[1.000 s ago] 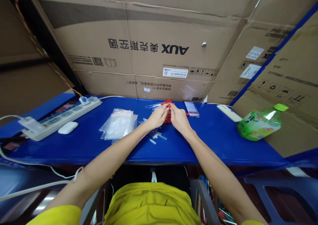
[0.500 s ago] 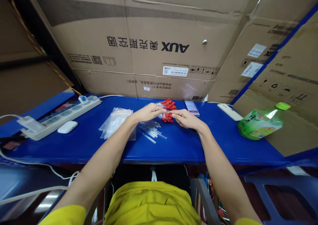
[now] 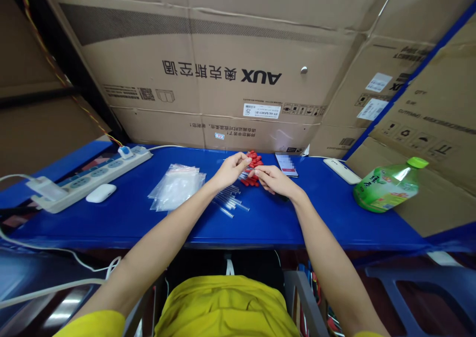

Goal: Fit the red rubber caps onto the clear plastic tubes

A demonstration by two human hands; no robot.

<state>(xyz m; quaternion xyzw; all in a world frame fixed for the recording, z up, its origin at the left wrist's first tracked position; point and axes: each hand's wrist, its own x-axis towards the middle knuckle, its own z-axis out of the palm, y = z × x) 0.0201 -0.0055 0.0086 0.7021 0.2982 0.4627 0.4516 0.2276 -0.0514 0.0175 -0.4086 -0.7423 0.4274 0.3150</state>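
- Left hand (image 3: pixel 231 170) and right hand (image 3: pixel 273 179) meet at frame centre, fingertips pinched on a clear tube (image 3: pixel 245 174); the grip is too small to see exactly.
- Red caps (image 3: pixel 253 167) are partly hidden behind the hands.
- Loose tubes (image 3: pixel 231 200) lie just below.
- Bags (image 3: pixel 176 187) lie to the left.

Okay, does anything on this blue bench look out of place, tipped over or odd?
The green bottle lies on its side at the right end of the blue bench, against the cardboard. Its cap looks on; nothing spilled.
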